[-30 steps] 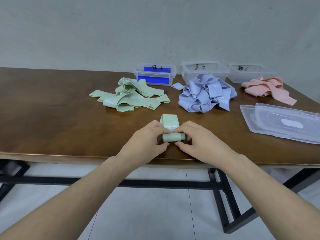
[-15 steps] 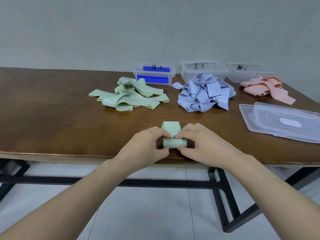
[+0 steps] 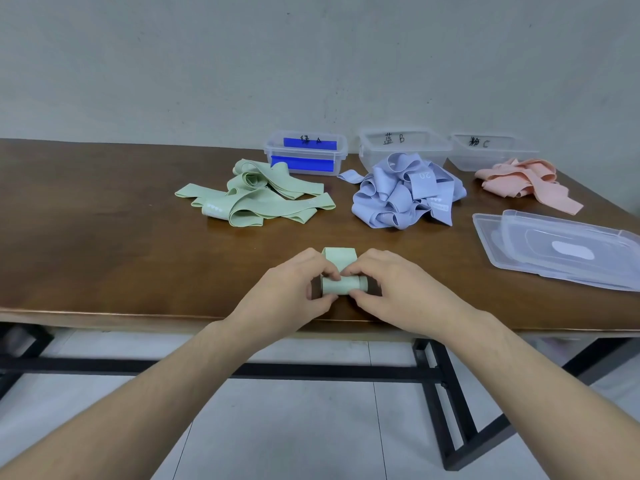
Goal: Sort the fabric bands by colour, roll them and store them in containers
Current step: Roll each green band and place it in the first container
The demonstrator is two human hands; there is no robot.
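Fingers of left hand (image 3: 287,296) & right hand (image 3: 391,292) pinch rolled green band (image 3: 343,285).

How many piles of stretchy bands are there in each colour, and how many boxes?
Green piles: 1
Blue piles: 1
Pink piles: 1
Green band being rolled: 1
Clear boxes: 3
Total: 7

Single head cam, wide-angle, no 2nd view so no overlap. Looks fwd and down across the surface (image 3: 104,237) from its near edge, facing the wall behind it. Close range: forearms fill the frame below that edge.
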